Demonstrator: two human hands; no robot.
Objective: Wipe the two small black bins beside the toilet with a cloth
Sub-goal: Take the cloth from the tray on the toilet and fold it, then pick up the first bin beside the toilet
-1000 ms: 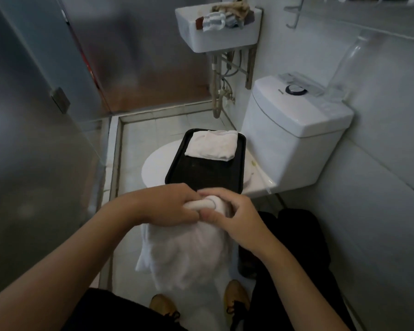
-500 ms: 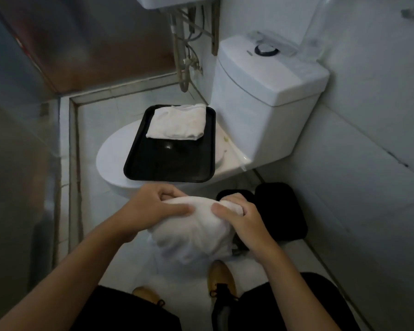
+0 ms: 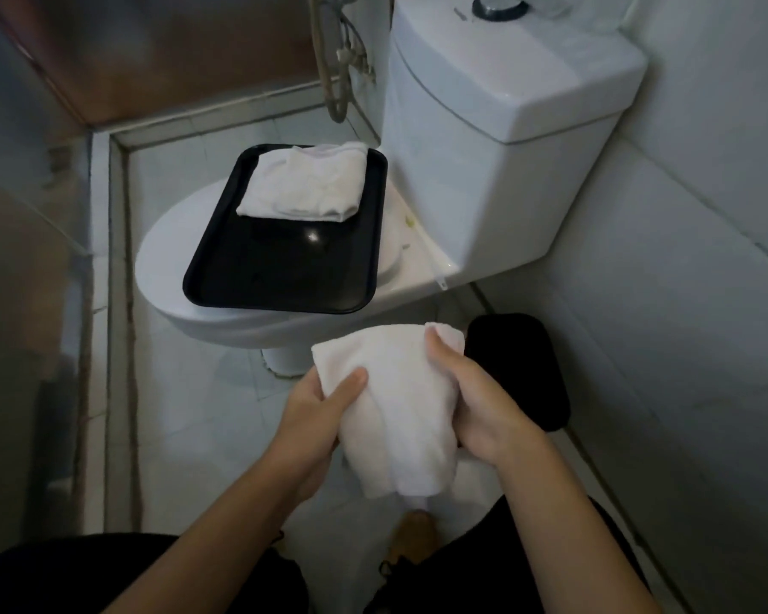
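I hold a white cloth [image 3: 395,401] in both hands above the floor in front of the toilet. My left hand [image 3: 320,414] grips its left side with the thumb on top. My right hand [image 3: 475,405] grips its right side, fingers curled around the upper corner. One small black bin [image 3: 533,370] stands on the floor to the right of the toilet base, close behind my right hand. The cloth and my right hand cover whatever lies just left of that bin; I cannot see a second bin.
The white toilet [image 3: 484,139] has its lid down, with a black tray [image 3: 284,268] on it carrying a folded white towel [image 3: 307,183]. A tiled wall [image 3: 683,303] runs along the right. A glass shower partition [image 3: 27,259] stands at the left. My shoe [image 3: 413,542] is below the cloth.
The view has tilted down and moved closer to the floor. My hands lowered with the cloth and reshaped the bundle into a flatter fold, now beside the black bin.
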